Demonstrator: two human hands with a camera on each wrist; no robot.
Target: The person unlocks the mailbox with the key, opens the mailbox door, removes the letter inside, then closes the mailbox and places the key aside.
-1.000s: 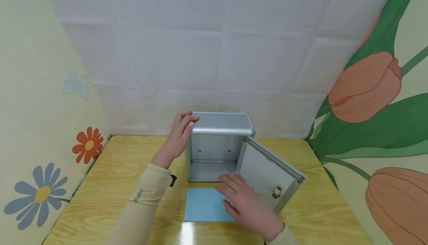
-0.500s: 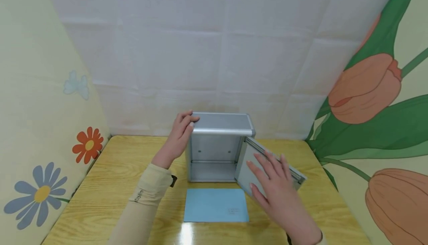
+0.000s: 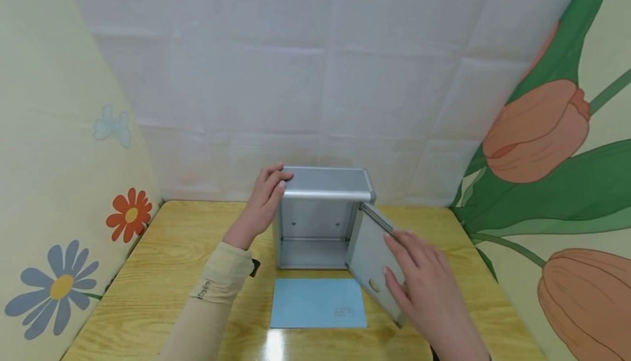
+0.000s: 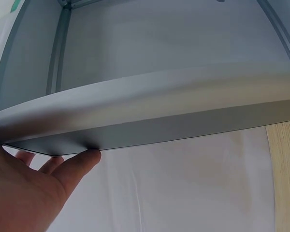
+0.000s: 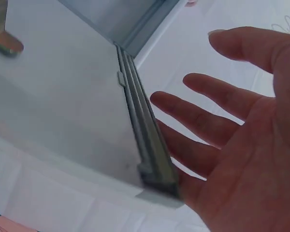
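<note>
A silver metal box point(image 3: 325, 183) stands on the table with its front uncovered and its hinged door point(image 3: 371, 248) swung out to the right. My left hand point(image 3: 260, 206) rests on the box's top left corner; in the left wrist view the thumb point(image 4: 79, 169) touches the top panel. My right hand point(image 3: 436, 290) is at the door's outer side, fingers extended beside its edge. In the right wrist view a brass-coloured latch point(image 5: 8, 42) shows on the door's inner face. A light blue flat piece, perhaps an envelope point(image 3: 310, 302), lies before the box, small print at its lower right.
The wooden table point(image 3: 197, 229) extends to both sides of the box. A creased white sheet point(image 3: 305, 76) hangs behind it. Flower-patterned panels point(image 3: 59, 158) flank the table at left and right.
My right hand has moved from over the blue piece to the door's outer side, and the door has swung partway inward. My left hand stays on the box's corner.
</note>
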